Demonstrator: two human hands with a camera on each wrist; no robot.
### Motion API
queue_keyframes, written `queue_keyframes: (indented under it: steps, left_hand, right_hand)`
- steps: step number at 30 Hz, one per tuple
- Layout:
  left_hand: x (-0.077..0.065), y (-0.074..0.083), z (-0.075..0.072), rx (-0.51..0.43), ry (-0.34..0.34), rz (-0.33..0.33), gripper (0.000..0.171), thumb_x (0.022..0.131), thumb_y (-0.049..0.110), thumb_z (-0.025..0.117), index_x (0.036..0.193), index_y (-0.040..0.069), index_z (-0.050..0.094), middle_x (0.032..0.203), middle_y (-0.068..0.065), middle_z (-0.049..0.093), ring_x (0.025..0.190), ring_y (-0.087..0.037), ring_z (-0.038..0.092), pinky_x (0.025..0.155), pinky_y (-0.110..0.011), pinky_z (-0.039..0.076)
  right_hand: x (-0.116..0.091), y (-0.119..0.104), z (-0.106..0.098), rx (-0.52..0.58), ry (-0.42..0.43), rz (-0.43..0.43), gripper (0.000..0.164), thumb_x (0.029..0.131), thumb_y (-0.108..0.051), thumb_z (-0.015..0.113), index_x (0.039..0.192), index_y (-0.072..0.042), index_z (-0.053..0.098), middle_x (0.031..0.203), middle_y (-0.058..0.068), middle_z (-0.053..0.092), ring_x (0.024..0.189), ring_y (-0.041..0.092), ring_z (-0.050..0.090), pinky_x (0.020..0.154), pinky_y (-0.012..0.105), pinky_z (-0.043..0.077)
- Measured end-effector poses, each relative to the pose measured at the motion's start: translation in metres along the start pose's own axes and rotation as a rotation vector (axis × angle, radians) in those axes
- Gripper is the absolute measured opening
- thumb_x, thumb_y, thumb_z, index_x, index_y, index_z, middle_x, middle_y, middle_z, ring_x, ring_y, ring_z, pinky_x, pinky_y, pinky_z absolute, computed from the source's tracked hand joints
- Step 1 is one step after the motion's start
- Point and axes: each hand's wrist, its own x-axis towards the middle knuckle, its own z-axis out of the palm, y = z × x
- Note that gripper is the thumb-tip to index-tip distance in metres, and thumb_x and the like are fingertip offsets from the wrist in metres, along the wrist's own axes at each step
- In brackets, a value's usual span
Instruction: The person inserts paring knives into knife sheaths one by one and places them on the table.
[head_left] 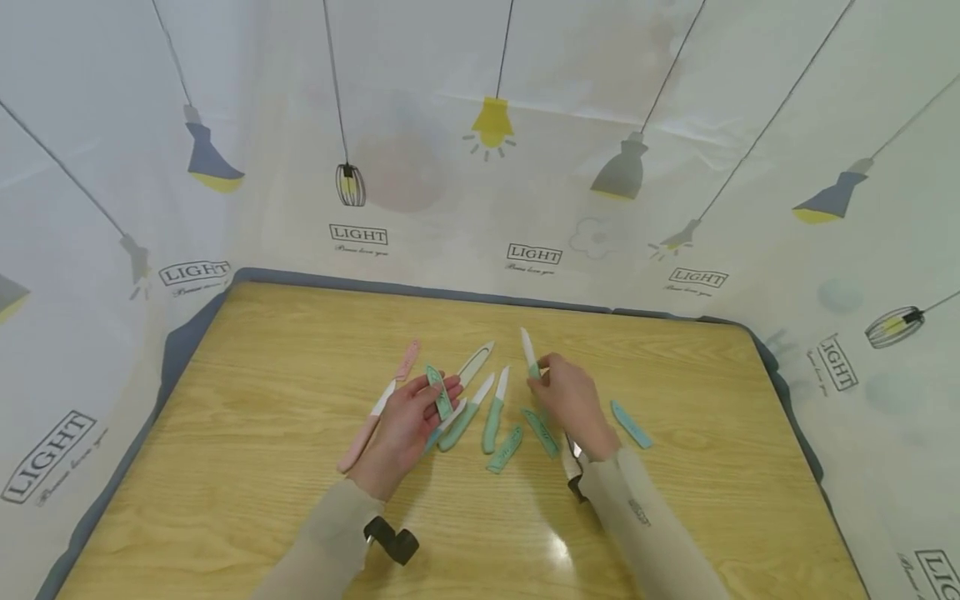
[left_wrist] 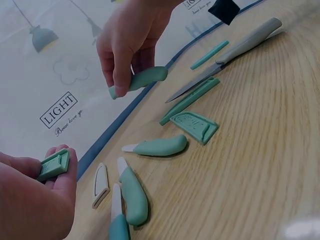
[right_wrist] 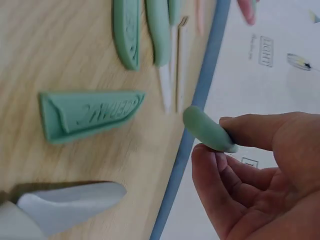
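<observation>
My left hand (head_left: 401, 429) holds a green knife sheath (head_left: 440, 393) between thumb and fingers, its embossed face up. To the right, my right hand (head_left: 573, 400) pinches a paring knife (head_left: 528, 346) by its green handle, the white blade pointing away from me. The right wrist view shows that green handle (right_wrist: 207, 130) between thumb and fingertips. Below the right hand lies a green sheath (head_left: 540, 432), with another green sheath (head_left: 505, 450) nearer me. Two green-handled knives (head_left: 492, 421) (head_left: 461, 421) lie between the hands. A blue-handled knife (head_left: 435, 435) is partly hidden by the left hand.
Left of the left hand lie a pink-handled knife (head_left: 367, 429) and a pink sheath (head_left: 407, 360). A pale sheath (head_left: 476, 364) lies beyond the knives. A grey-handled knife (left_wrist: 245, 45) sits under the right wrist, a blue sheath (head_left: 632, 423) to its right. Printed cloth surrounds the wooden table (head_left: 300, 333).
</observation>
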Motion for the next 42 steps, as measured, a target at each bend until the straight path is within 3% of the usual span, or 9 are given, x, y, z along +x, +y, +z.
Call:
queue_keyframes:
  steps: [6,12,17,22,28,35,42]
  left_hand:
    - [0.003,-0.001,0.004,-0.007,0.005,-0.003,0.046,0.102,0.007,0.045,0.143,-0.011,0.034,0.139,-0.028,0.047,0.121,-0.031,0.054,0.097,-0.04,0.048]
    - [0.005,-0.002,0.008,-0.035,0.034,-0.008,0.046,0.101,0.006,0.047,0.142,-0.011,0.035,0.136,-0.027,0.05,0.117,-0.031,0.057,0.093,-0.036,0.051]
    - [0.007,-0.002,0.011,-0.031,0.031,-0.014,0.046,0.101,0.006,0.046,0.142,-0.011,0.034,0.137,-0.028,0.049,0.116,-0.03,0.058,0.092,-0.034,0.052]
    - [0.009,-0.003,0.012,-0.034,0.027,-0.022,0.047,0.101,0.005,0.047,0.143,-0.01,0.034,0.137,-0.026,0.05,0.119,-0.031,0.056,0.094,-0.035,0.05]
    - [0.011,-0.004,0.015,-0.015,0.024,-0.01,0.046,0.1,0.004,0.047,0.142,-0.012,0.034,0.135,-0.027,0.051,0.122,-0.035,0.051,0.097,-0.038,0.048]
    - [0.012,-0.005,0.02,0.006,0.017,-0.017,0.045,0.099,0.005,0.05,0.14,-0.011,0.039,0.131,-0.024,0.056,0.117,-0.031,0.057,0.095,-0.037,0.05]
    - [0.012,-0.005,0.024,0.012,-0.008,-0.012,0.047,0.1,0.007,0.051,0.141,-0.01,0.037,0.134,-0.027,0.052,0.117,-0.032,0.056,0.094,-0.036,0.05]
  right_hand:
    - [-0.021,-0.002,-0.003,0.056,0.049,-0.109,0.026,0.092,-0.023,0.064,0.101,0.001,0.069,0.082,0.003,0.066,0.068,0.013,0.058,0.061,0.03,0.053]
    - [-0.04,0.001,-0.002,0.162,0.049,-0.105,0.028,0.094,-0.027,0.062,0.105,-0.002,0.068,0.087,0.001,0.067,0.078,0.015,0.063,0.067,0.032,0.056]
    - [-0.054,0.002,0.0,0.237,0.02,-0.052,0.031,0.094,-0.032,0.061,0.104,-0.005,0.071,0.084,-0.002,0.068,0.071,0.009,0.06,0.062,0.028,0.054]
    - [-0.065,0.0,0.003,0.319,-0.03,-0.028,0.033,0.096,-0.034,0.058,0.103,-0.006,0.072,0.07,-0.005,0.063,0.055,0.008,0.051,0.048,0.023,0.047]
    - [-0.076,-0.003,0.003,0.402,-0.051,-0.047,0.029,0.097,-0.034,0.057,0.097,-0.009,0.072,0.063,-0.007,0.059,0.052,0.011,0.055,0.043,0.022,0.045]
    - [-0.082,-0.009,0.009,0.479,-0.099,-0.125,0.03,0.097,-0.032,0.056,0.094,-0.006,0.072,0.07,-0.007,0.066,0.054,0.008,0.06,0.049,0.024,0.055]
    - [-0.081,-0.015,0.018,0.489,-0.193,-0.175,0.034,0.098,-0.032,0.055,0.093,-0.004,0.074,0.06,-0.009,0.06,0.047,0.002,0.048,0.04,0.018,0.044]
